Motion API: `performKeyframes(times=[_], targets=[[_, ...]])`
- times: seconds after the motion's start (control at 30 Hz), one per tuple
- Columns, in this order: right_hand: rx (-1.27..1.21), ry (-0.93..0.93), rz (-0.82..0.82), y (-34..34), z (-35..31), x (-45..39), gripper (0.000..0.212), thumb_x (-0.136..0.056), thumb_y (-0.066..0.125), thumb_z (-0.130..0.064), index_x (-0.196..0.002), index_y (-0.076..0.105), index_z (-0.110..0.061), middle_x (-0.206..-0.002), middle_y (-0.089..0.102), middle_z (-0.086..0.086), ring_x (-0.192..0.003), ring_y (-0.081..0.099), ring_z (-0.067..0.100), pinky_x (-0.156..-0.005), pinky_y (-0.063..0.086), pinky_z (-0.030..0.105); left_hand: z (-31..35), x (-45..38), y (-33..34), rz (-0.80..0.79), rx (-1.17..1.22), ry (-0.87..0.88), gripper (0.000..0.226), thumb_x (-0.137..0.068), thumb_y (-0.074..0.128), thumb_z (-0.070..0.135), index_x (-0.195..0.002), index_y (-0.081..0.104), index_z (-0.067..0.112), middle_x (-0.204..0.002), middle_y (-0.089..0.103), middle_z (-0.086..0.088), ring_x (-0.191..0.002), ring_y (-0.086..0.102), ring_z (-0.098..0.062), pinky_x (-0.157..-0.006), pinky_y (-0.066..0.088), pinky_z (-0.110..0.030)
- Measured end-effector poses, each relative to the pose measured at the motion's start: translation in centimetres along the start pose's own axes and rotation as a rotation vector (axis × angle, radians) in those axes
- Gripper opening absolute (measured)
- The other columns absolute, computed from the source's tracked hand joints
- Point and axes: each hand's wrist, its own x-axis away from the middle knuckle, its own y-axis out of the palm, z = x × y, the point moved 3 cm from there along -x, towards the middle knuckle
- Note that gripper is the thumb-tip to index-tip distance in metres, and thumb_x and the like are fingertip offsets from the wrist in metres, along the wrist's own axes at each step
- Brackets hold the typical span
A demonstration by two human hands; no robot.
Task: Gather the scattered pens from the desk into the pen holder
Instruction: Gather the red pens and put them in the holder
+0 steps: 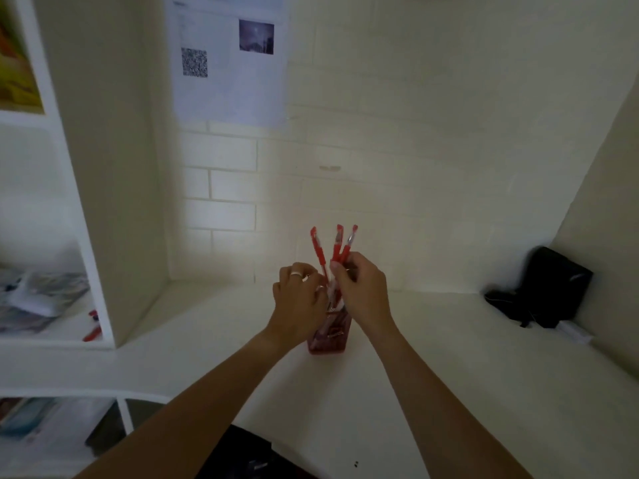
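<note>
Head view showed the red pen holder (328, 337) standing mid-bench, toward the back edge. Right hand (363, 288) gripped two red pens (340, 248) upright above it; left hand (299, 299) curled around a third pen (317, 248).

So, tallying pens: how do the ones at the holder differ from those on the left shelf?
The pens in the hands stand upright over the pen holder, gripped; the shelf pens lie flat, untouched. The held ones number three; the shelf count is unclear. Both look red.
</note>
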Motion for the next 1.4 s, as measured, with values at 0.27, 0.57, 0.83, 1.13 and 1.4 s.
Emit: performKeyframes(times=[0.27, 0.57, 0.83, 1.13, 1.4], targets=[[0.171, -0.048, 0.006, 0.1, 0.2, 0.6, 0.012, -0.093, 0.068, -0.024, -0.102, 0.067, -0.016, -0.086, 0.066, -0.007, -0.076, 0.064, 0.006, -0.071, 0.052, 0.017, -0.1, 0.1, 0.1, 0.058, -0.041, 0.095, 0.027, -0.097, 0.051, 0.037, -0.095, 0.072, 0.02, -0.126, 0.051, -0.002, -0.124, 0.038, -0.021, -0.091, 0.032, -0.033], [0.471, 0.16, -0.079, 0.3, 2.9, 0.8, 0.034, -0.09, 0.061, -0.053, -0.103, 0.073, -0.023, -0.145, 0.046, 0.004, -0.139, 0.033, 0.027, -0.111, 0.03, 0.048, -1.1, 0.8, 0.9, 0.061, -0.106, 0.165, 0.025, -0.094, 0.054, 0.035, -0.095, 0.073, 0.02, -0.135, 0.046, -0.005, -0.127, 0.038, -0.023, -0.092, 0.041, -0.038], [0.06, 0.068, -0.054, 0.7, 2.7, 1.0, 0.059, -0.096, 0.061, -0.04, -0.147, 0.035, -0.027, -0.135, 0.052, -0.011, -0.12, 0.056, 0.011, -0.101, 0.048, 0.031, 0.1, 0.8, 0.6, 0.155, 0.174, 0.275, 0.013, -0.092, 0.062, 0.019, -0.098, 0.058, 0.007, -0.109, 0.049, -0.003, -0.081, 0.054, -0.016, -0.068, 0.054, -0.035], [0.201, -0.092, 0.002, 0.3, 2.8, 0.5, 0.018, -0.1, 0.054, -0.018, -0.114, 0.066, -0.016, -0.114, 0.065, -0.004, -0.098, 0.064, 0.008, -0.09, 0.056, 0.03, 0.3, 0.8, 2.0, 0.119, 0.422, 0.156, 0.078, -0.081, 0.076, 0.024, -0.143, 0.032, 0.007, -0.15, 0.022, -0.007, -0.129, 0.045, -0.022, -0.105, 0.046, -0.026], [-0.02, 0.092, -0.111, 1.1, 2.8, 0.7, 0.042, -0.103, 0.049, -0.036, -0.143, 0.05, -0.023, -0.135, 0.052, -0.008, -0.12, 0.053, 0.005, -0.098, 0.041, 0.019, 0.6, 1.3, 1.2, 0.248, 0.524, 0.287, 0.074, -0.068, 0.087, 0.003, -0.122, 0.036, -0.004, -0.139, 0.019, -0.021, -0.131, 0.039, -0.003, -0.096, 0.056, -0.027]])
